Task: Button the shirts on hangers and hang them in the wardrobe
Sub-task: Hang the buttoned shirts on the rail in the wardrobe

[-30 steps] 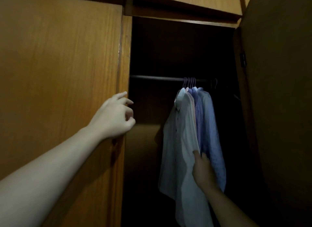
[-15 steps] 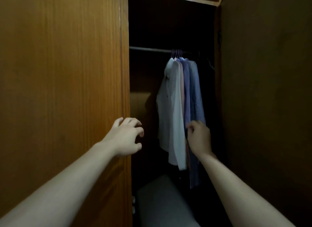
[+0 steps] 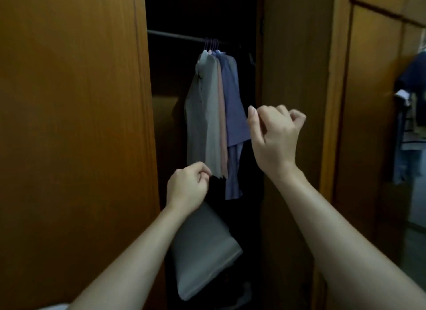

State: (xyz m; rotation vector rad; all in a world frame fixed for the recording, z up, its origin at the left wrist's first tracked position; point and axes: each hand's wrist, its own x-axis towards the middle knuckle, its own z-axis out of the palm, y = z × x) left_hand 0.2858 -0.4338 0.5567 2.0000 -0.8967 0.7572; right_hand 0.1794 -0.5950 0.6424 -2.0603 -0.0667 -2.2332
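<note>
Shirts (image 3: 214, 116) are on purple hangers (image 3: 212, 44) on the rail (image 3: 175, 35) inside the wardrobe, bunched together: white in front, then pink, then blue. My left hand (image 3: 187, 185) is just below the white shirt's hem with the fingers curled in tight. I can't tell if they pinch the cloth or only sit beside it. My right hand (image 3: 274, 134) is raised beside the blue shirt, in front of the right door (image 3: 292, 56). Its fingers are curled to the palm, thumb up, and it holds nothing. The left door (image 3: 69, 125) stands open, and a grey folded thing (image 3: 202, 252) lies low in the wardrobe.

The step looks like finishing the hang. To do it well I'd tug the white hem straight down lightly so the front lies flat. I'd also check that no sleeve is caught between the hangers, then get both hands clear of the cloth before touching the doors. Dim light makes it easy to snag the fabric.
</note>
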